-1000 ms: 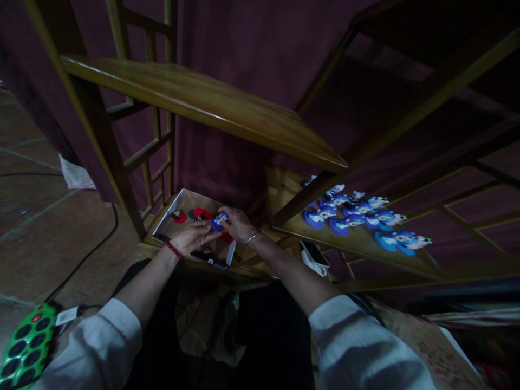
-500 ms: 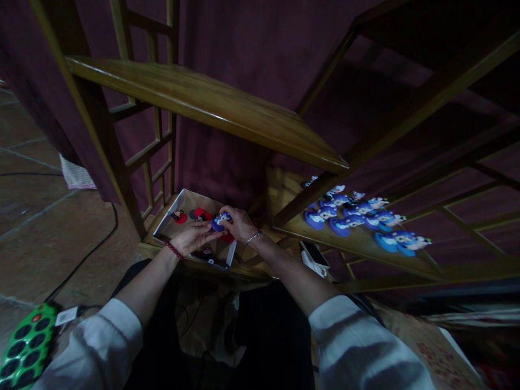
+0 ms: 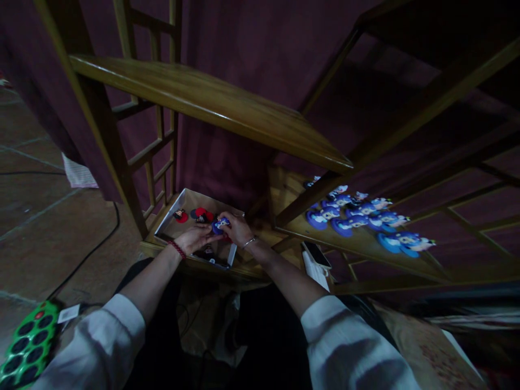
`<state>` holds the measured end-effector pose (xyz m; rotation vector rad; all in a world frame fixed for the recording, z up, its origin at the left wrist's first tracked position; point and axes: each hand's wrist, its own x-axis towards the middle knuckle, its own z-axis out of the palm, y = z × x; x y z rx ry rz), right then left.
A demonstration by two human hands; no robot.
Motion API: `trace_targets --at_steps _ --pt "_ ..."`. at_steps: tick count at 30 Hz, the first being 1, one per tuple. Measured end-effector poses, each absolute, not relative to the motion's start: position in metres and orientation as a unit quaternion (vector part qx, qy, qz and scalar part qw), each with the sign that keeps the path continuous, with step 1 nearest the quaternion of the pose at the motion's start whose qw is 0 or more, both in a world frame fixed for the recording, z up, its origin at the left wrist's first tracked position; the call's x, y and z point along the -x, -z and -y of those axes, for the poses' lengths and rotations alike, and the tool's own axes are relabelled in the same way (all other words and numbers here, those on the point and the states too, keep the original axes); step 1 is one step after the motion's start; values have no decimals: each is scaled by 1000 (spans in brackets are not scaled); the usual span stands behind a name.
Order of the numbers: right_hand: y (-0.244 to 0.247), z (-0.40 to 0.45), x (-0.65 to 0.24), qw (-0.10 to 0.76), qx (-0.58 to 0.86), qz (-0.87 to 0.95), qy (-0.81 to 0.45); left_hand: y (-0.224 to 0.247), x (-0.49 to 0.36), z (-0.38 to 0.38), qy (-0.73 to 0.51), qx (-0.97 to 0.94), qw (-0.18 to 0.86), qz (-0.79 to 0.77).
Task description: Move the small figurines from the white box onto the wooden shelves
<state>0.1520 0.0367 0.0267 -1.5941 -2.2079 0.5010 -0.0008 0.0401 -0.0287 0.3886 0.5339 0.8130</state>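
Note:
A small blue-and-white figurine [image 3: 221,223] on a round blue base is held over an open shallow box. My right hand [image 3: 239,230] pinches it from the right side. From the left, my left hand [image 3: 195,238] has its fingers at the base, steadying it. Beneath both hands lies the cardboard box [image 3: 166,219] with white sides. Inside it are a red-and-black figurine [image 3: 181,215], more red and black pieces [image 3: 203,214], and a dark figurine [image 3: 208,251] near the front edge. My hands partly cover the box's contents.
Several blue figurines [image 3: 351,223] stand on the right-hand shelf [image 3: 390,259]. A wooden shelf board [image 3: 211,111] juts out above my hands. A phone [image 3: 317,254] rests by the lower shelf. At bottom left lies a green power strip [image 3: 30,346], with a black cable [image 3: 87,259] across the floor.
Both hands have lowered slightly with the blue figurine, which has tipped a little between the fingers. The view has shifted slightly; the figurines in the box and on the shelf stay put.

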Motion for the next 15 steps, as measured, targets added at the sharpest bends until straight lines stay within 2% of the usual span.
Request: trace_targets --at_steps 9,15 --pt "10 -40 -148 163 571 787 -166 42 -3 -45 -378 -216 822 -366" --pt "24 -41 -142 114 587 785 -161 36 -7 -44 -326 -272 774 -469"
